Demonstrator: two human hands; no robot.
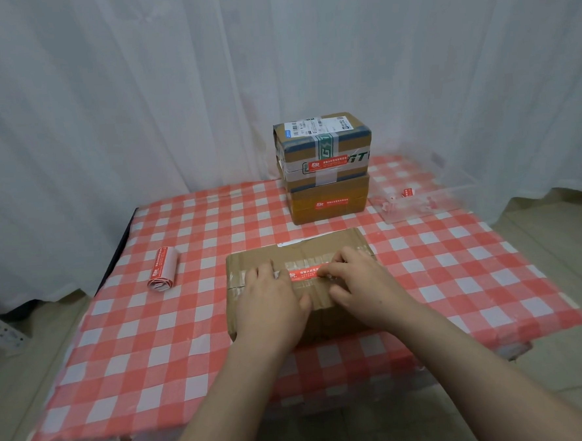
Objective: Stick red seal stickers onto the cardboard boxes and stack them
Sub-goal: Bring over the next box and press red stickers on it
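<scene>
Sticker red, white print, on taped box

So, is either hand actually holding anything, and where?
Nothing gripped: left hand and right hand press the red seal sticker flat on the cardboard box top, one at each end.

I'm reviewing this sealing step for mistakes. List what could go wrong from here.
1. The red seal sticker lies across wrinkled old tape on the brown cardboard box under the left hand and right hand; it may crease or bond poorly.
2. In the stack of two taped cardboard boxes at the back, the top one slightly overhangs; a third box, which looks wider, might tip it.
</scene>
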